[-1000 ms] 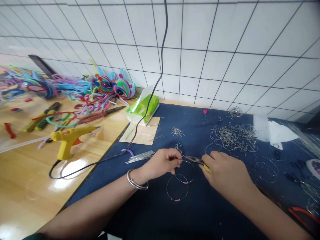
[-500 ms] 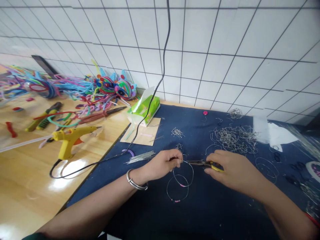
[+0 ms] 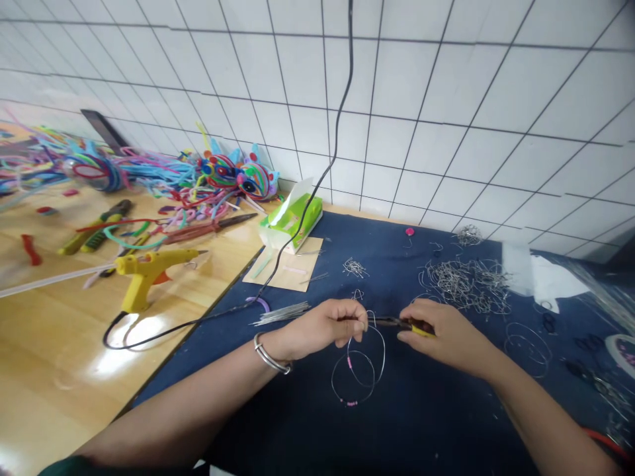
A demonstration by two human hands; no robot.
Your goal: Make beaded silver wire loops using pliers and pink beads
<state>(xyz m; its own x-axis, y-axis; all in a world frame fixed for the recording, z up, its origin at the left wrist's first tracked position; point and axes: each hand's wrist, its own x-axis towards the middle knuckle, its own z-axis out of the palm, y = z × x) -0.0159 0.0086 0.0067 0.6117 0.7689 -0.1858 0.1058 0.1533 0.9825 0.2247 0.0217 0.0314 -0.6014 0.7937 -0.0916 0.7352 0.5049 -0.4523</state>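
Between its thumb and fingers, my left hand (image 3: 344,322) pinches the top of a thin wire loop (image 3: 384,354) that carries pink beads (image 3: 349,362). My right hand (image 3: 441,334) is closed around pliers (image 3: 421,328) with yellow handles. The pliers' dark jaws point left and reach the wire beside my left fingertips; whether they grip it is too small to tell. Below, a second wire loop (image 3: 333,385) with pink beads lies on the dark blue cloth (image 3: 407,423), partly overlapped by the held loop.
Tangled wire (image 3: 464,281) lies at the right, straight wire pieces (image 3: 282,313) left of my left hand. A yellow glue gun (image 3: 143,274), green-handled pliers (image 3: 102,228) and a green tissue pack (image 3: 297,221) stand or lie further left. A black cable (image 3: 337,132) hangs across the view.
The beads on the held loop have shifted from its bottom to its left side. My right hand and the pliers are slightly further left. The whole view has shifted a little.
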